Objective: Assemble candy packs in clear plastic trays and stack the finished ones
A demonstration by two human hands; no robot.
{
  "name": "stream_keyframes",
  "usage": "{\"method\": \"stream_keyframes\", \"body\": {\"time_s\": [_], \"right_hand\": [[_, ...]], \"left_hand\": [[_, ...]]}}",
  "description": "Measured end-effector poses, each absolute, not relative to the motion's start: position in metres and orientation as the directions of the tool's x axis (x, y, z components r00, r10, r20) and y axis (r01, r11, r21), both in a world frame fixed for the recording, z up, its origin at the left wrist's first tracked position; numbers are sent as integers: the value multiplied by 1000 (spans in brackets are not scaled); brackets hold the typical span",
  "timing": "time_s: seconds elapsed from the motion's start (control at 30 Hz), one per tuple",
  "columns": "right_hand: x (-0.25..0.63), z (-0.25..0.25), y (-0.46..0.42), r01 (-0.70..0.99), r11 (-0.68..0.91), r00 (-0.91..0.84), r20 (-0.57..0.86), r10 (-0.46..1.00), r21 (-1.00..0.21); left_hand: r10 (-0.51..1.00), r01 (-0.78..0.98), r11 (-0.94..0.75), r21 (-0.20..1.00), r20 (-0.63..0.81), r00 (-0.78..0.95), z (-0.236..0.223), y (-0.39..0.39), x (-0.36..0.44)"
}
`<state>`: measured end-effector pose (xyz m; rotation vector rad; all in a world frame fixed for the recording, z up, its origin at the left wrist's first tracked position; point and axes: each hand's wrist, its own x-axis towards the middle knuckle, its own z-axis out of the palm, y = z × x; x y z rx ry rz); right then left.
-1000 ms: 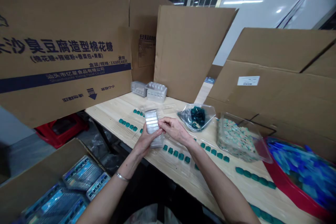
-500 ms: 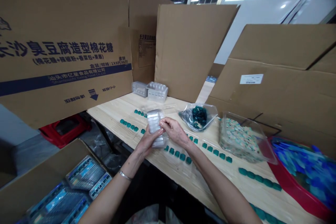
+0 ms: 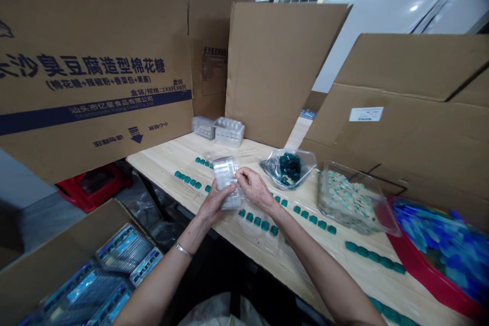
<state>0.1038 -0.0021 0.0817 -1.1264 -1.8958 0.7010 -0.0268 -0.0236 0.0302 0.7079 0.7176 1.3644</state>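
Head view: left hand [image 3: 216,201] curled around clear plastic tray [image 3: 226,181], holding it up above table [image 3: 164,158]. Right hand [image 3: 255,188] half closed, fingers [image 3: 240,175] pinching tray's edge. Green candies [image 3: 260,224] lie in rows nearby; bag of candies [image 3: 288,168] just beyond.

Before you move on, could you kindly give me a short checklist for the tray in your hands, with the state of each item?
1. Clear plastic blister tray held firmly in the left hand: ok.
2. Right hand in contact with the tray's edge: ok.
3. Tray's cavities free of foreign bits: cannot tell, glare hides them.
4. Teal pieces lined up in rows on the wooden table, clear of the hands: ok.
5. Clear plastic bag of teal pieces sealed: cannot tell.
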Motion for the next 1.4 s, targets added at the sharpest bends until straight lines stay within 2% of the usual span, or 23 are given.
{"method": "stream_keyframes", "body": {"time_s": [0.2, 0.4, 0.5, 0.57, 0.63, 0.73, 0.93, 1.1, 1.23, 1.33, 1.4], "right_hand": [[144, 101, 41, 493, 453, -111, 463, 880, -743], [165, 113, 80, 622, 439, -23, 546, 838, -649], [137, 105, 55, 487, 486, -236, 426, 873, -726], [116, 99, 33, 342, 417, -407, 267, 873, -842], [102, 94, 16, 247, 317, -468, 174, 866, -916], [98, 92, 7, 193, 248, -475, 131, 870, -949], [100, 92, 9, 204, 233, -466, 115, 878, -951], [100, 88, 10, 244, 210, -358, 114, 927, -947], [112, 88, 15, 155, 208, -268, 161, 950, -966], [112, 92, 16, 144, 208, -318, 154, 936, -967], [107, 93, 14, 141, 209, -383, 142, 913, -968]], "left_hand": [[994, -600, 86, 795, -112, -6, 37, -19, -52], [996, -575, 66, 815, -84, -5, 40, -20, -53], [996, -521, 45, 852, -76, -37, 38, -19, -46], [997, -516, 46, 855, -72, -31, 38, -19, -41], [998, -525, 45, 850, -61, -14, 38, -19, -38], [999, -526, 40, 849, -51, -6, 37, -18, -36], [998, -514, 52, 856, -56, 9, 31, -17, -36], [996, -562, 91, 822, -89, 30, 34, -18, -36], [989, -591, 125, 797, -148, 10, 32, -16, -45], [995, -540, 44, 841, -84, -50, 30, -14, -47], [998, -516, 36, 856, -59, -29, 30, -15, -43]]}}
